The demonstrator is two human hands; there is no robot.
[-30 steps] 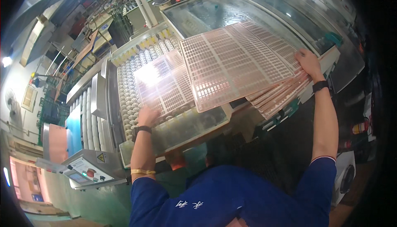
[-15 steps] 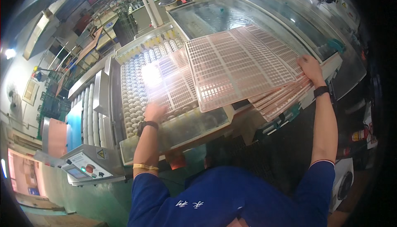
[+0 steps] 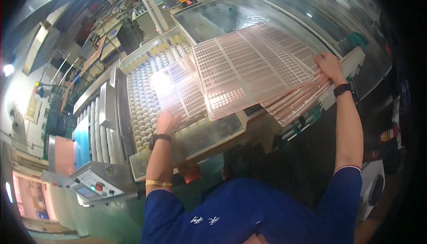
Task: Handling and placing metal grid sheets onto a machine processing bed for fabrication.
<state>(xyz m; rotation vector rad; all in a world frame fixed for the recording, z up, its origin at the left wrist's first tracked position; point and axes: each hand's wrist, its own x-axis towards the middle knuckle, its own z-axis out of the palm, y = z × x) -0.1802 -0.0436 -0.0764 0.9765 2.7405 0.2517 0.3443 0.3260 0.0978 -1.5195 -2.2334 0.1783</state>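
My left hand is at the near left corner of a thin copper-coloured panel with a grid pattern, which lies on the rollers. Its fingers are blurred, so their grip does not show clearly. A larger patterned copper panel overlaps that one on the right and rests on a fanned stack of similar panels. At the stack's far right corner, my right hand is closed on the edge of a copper panel, with its fingers curled.
The conveyor bed has rows of ridged rollers. Behind the panels is a wet, transparent machine cover. A control box with a screen and buttons stands at the left, near smooth rollers. A fire extinguisher is at the right.
The view has shifted slightly, so most of the scene sits a little further left. My hands and the panels keep nearly the same arrangement.
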